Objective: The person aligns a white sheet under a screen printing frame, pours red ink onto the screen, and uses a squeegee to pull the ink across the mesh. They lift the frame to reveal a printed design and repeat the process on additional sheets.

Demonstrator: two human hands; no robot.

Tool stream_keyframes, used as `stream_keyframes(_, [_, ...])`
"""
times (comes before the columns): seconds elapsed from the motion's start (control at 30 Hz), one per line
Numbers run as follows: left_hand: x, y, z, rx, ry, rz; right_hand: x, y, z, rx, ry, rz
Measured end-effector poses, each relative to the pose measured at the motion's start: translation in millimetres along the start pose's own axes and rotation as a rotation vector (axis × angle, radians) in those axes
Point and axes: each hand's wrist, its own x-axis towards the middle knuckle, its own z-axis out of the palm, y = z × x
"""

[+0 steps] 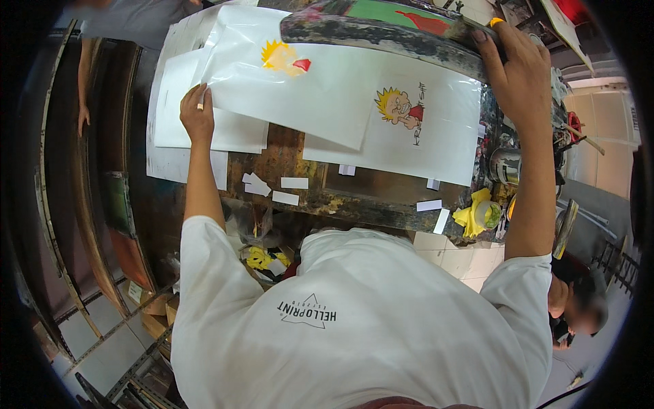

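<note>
My left hand [197,116] pinches the near left edge of a glossy white sheet [320,102] that bears a small yellow and red print. This sheet slants over another white sheet [443,146] lying on the worktable, which carries a cartoon figure with yellow hair, a red top and dark lettering. At the upper right my right hand [514,78] is closed round the corner of a paint-stained screen-printing frame [375,42]. The frame's green mesh [371,11] with a red shape shows at the top edge. Something yellow shows at my right fingertips.
Small white paper strips [294,183] lie along the table's [388,204] stained near edge. A yellow cloth [470,219] and a tin [505,165] are at the right. White sheets [174,123] lie at the left. One person's arm [84,88] hangs far left; another person [579,303] is lower right.
</note>
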Motion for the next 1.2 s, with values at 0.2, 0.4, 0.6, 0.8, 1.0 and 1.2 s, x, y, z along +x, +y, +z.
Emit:
stream_keyframes(0.2, [-28.5, -78.0, 37.1, 0.194, -0.184, -0.185, -1.5, 0.9, 9.2, 0.071, 0.151, -0.092])
stream_keyframes(0.4, [-138.9, -45.2, 31.5, 0.472, -0.506, 0.103, -4.8, 5.6, 11.4, -0.011, 0.046, -0.076])
stream_keyframes(0.6, [-166.4, -17.1, 39.4, 0.306, -0.663, 0.119, -6.2, 26.6, 15.9, 0.004, 0.062, -0.119])
stream_keyframes(0.8, [-164.7, -62.1, 45.7, 0.0, -0.705, -0.126, 3.4, -33.2, -9.3, 0.079, 0.182, 0.019])
stream_keyframes(1.0, [-55.9, 10.8, 11.1, -0.19, -0.843, -0.079, 10.3, -6.2, -10.5, 0.13, 0.054, 0.085])
stream_keyframes(1.2, [-92.7, 160.7, 62.5, -0.11, -0.905, 0.243, 5.0, -3.9, -12.8, 0.111, 0.119, 0.061])
